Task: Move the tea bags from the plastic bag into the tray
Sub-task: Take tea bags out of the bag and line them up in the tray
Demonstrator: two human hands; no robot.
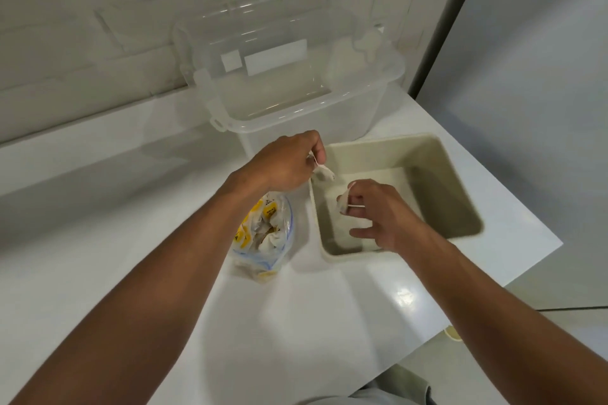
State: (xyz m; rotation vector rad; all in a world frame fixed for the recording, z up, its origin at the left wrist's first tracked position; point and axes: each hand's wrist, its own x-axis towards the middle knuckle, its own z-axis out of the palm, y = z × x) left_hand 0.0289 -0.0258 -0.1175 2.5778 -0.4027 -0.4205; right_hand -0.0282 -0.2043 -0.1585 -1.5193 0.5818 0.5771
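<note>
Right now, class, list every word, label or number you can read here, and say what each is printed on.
"RELAX": my best reading, on a yellow tag inside the plastic bag; the line beneath is blurred.
Other yellow tags: dark print, too blurred to read.
White labels on the clear box: no readable print.

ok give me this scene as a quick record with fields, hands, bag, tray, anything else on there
left hand: pinches a tea bag at the tray's left rim
right hand: holds a second tea bag over the tray
tray: beige, on the white counter
plastic bag: left of the tray, more yellow-tagged tea bags inside
behind: clear box, open
</note>
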